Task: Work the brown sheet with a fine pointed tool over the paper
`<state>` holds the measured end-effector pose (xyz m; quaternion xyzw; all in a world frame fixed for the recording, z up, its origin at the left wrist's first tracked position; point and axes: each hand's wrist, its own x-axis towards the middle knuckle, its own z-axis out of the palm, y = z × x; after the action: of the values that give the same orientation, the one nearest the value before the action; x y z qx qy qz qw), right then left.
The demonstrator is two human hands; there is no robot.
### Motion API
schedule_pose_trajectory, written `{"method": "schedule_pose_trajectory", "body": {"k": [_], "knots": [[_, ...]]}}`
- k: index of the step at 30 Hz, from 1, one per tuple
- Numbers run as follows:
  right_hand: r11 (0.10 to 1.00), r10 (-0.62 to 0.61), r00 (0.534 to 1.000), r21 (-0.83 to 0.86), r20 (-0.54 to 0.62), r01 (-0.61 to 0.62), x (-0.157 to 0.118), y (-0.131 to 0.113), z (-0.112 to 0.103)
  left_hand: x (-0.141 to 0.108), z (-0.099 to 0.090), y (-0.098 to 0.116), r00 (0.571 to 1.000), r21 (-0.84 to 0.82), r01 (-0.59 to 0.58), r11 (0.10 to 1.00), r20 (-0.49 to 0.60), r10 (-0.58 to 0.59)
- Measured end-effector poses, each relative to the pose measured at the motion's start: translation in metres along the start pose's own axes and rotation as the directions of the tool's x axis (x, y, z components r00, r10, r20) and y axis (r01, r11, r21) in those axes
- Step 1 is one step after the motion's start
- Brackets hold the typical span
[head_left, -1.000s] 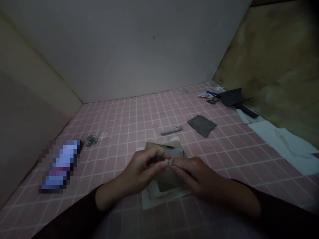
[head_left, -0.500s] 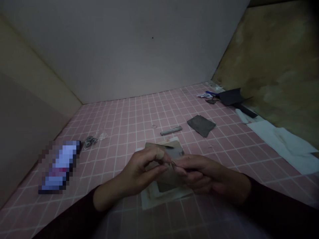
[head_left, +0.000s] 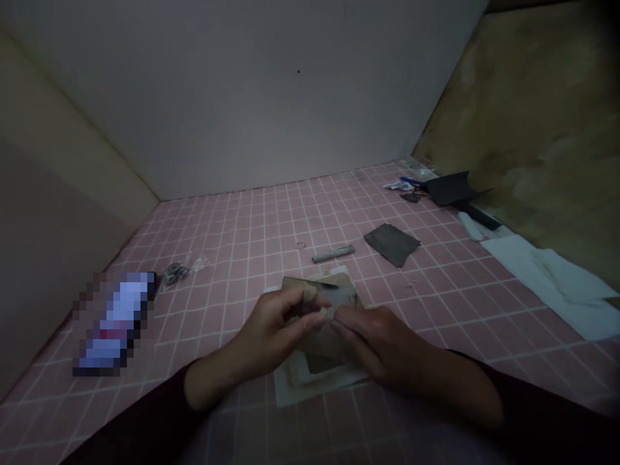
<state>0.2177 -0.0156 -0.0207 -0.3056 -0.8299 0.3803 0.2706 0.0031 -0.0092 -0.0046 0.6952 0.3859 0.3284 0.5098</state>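
Observation:
My left hand (head_left: 274, 329) is closed in a pinch, with a tan bandage-like strip (head_left: 310, 295) round one finger. Its fingertips meet those of my right hand (head_left: 392, 345), which is also closed, knuckles up. A small pale piece (head_left: 329, 312) shows where the fingertips come together; its kind is too small and dim to tell. Below both hands lies a stack of worn sheets, a brownish board or sheet (head_left: 334, 345) on top of stained white paper (head_left: 290, 391). A thin dark-edged strip (head_left: 310, 283) lies along the stack's far edge.
Beyond the stack are a grey rod-like piece (head_left: 333, 253), a small ring (head_left: 300, 245) and dark grey sheets like sandpaper (head_left: 392, 244). A blurred-out phone-like screen (head_left: 116, 323) and bagged metal rings (head_left: 175, 274) lie left. A black dustpan-like object (head_left: 450, 188) and white paper (head_left: 547, 271) lie right.
My right hand has turned over so its back faces up more, its fingers curled under. The fingertips of both hands have shifted slightly left, and a small pale piece shows between them.

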Motion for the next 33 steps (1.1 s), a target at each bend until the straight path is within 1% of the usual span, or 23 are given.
{"method": "schedule_pose_trajectory", "body": {"k": [2, 3, 5, 6, 7, 8, 9, 10, 11, 12, 13, 15, 17, 20, 21, 23, 24, 25, 26, 28, 29, 31, 33], "knots": [[0.995, -0.064, 0.998, -0.075, -0.014, 0.063, -0.001, 0.002, 0.002, 0.000, 0.001, -0.001, 0.999, -0.032, 0.040, 0.999, -0.007, -0.041], [0.997, -0.054, 0.998, -0.056, -0.018, 0.053, -0.001, 0.001, 0.002, 0.000, 0.000, -0.002, 0.999, -0.037, 0.047, 0.998, -0.006, -0.047], [0.992, 0.064, 0.998, 0.111, -0.002, -0.063, 0.001, 0.000, 0.000, 0.001, -0.001, -0.002, 1.000, -0.024, 0.028, 0.999, -0.003, -0.028], [0.950, 0.163, 0.985, 0.262, 0.052, -0.171, 0.002, -0.001, -0.003, 0.001, -0.001, -0.002, 1.000, -0.010, 0.008, 1.000, 0.000, -0.008], [0.850, 0.266, 0.953, 0.431, 0.144, -0.302, 0.004, -0.002, -0.005, 0.000, -0.002, -0.001, 1.000, 0.008, -0.017, 1.000, 0.003, 0.017], [0.691, 0.345, 0.900, 0.577, 0.265, -0.435, 0.005, -0.002, -0.008, 0.000, -0.003, -0.001, 0.999, 0.028, -0.046, 0.999, 0.009, 0.045], [0.499, 0.379, 0.836, 0.674, 0.396, -0.545, 0.007, -0.002, -0.012, 0.000, -0.003, 0.000, 0.997, 0.049, -0.079, 0.996, 0.019, 0.078], [0.312, 0.368, 0.776, 0.718, 0.513, -0.622, 0.008, 0.000, -0.014, 0.000, -0.003, 0.000, 0.993, 0.066, -0.114, 0.991, 0.032, 0.112], [0.163, 0.329, 0.730, 0.726, 0.599, -0.669, 0.009, 0.001, -0.017, 0.000, -0.004, 0.001, 0.988, 0.077, -0.148, 0.986, 0.046, 0.145], [0.064, 0.283, 0.703, 0.718, 0.653, -0.693, 0.009, 0.003, -0.019, 0.000, -0.004, 0.001, 0.983, 0.082, -0.179, 0.980, 0.061, 0.174], [0.005, 0.240, 0.689, 0.709, 0.684, -0.705, 0.010, 0.005, -0.020, 0.000, -0.004, 0.002, 0.977, 0.084, -0.204, 0.975, 0.073, 0.198], [-0.034, 0.191, 0.690, 0.707, 0.698, -0.706, 0.009, 0.006, -0.021, 0.000, -0.004, 0.003, 0.971, 0.089, -0.228, 0.970, 0.091, 0.220], [0.015, 0.201, 0.712, 0.724, 0.673, -0.689, 0.007, 0.003, -0.021, -0.001, -0.004, 0.004, 0.972, 0.092, -0.224, 0.970, 0.092, 0.216], [0.204, 0.247, 0.752, 0.726, 0.611, -0.656, 0.004, -0.003, -0.017, -0.003, -0.004, 0.006, 0.982, 0.078, -0.181, 0.980, 0.065, 0.177], [0.313, 0.263, 0.776, 0.710, 0.574, -0.631, 0.004, -0.005, -0.016, -0.003, -0.004, 0.006, 0.986, 0.069, -0.162, 0.984, 0.054, 0.159], [0.628, 0.278, 0.868, 0.606, 0.412, -0.488, 0.003, -0.007, -0.013, -0.004, -0.003, 0.006, 0.993, 0.048, -0.115, 0.992, 0.038, 0.113], [0.791, 0.246, 0.924, 0.490, 0.293, -0.366, 0.003, -0.007, -0.011, -0.003, -0.002, 0.005, 0.996, 0.034, -0.085, 0.996, 0.030, 0.084], [0.912, 0.183, 0.967, 0.336, 0.179, -0.235, 0.002, -0.006, -0.008, -0.003, -0.001, 0.004, 0.998, 0.013, -0.054, 0.998, 0.016, 0.054], [0.978, 0.104, 0.991, 0.170, 0.088, -0.118, 0.001, -0.004, -0.006, -0.002, 0.001, 0.003, 1.000, -0.014, -0.022, 1.000, -0.005, 0.022], [0.997, -0.009, 1.000, -0.080, 0.014, 0.010, -0.002, 0.000, -0.001, -0.001, 0.003, 0.001, 0.998, -0.088, 0.048, 0.995, -0.044, -0.052], [0.990, -0.030, 0.999, -0.139, 0.013, 0.032, -0.003, 0.002, 0.001, 0.000, 0.003, 0.000, 0.995, -0.124, 0.077, 0.989, -0.055, -0.084], [0.990, -0.017, 1.000, -0.142, 0.013, 0.019, -0.003, 0.002, 0.002, 0.001, 0.004, -0.002, 0.990, -0.159, 0.120, 0.980, -0.049, -0.129], [0.998, 0.063, 0.998, -0.001, 0.017, -0.063, -0.001, 0.000, 0.000, 0.002, 0.003, -0.003, 0.991, -0.136, 0.124, 0.983, -0.029, -0.129]]}}
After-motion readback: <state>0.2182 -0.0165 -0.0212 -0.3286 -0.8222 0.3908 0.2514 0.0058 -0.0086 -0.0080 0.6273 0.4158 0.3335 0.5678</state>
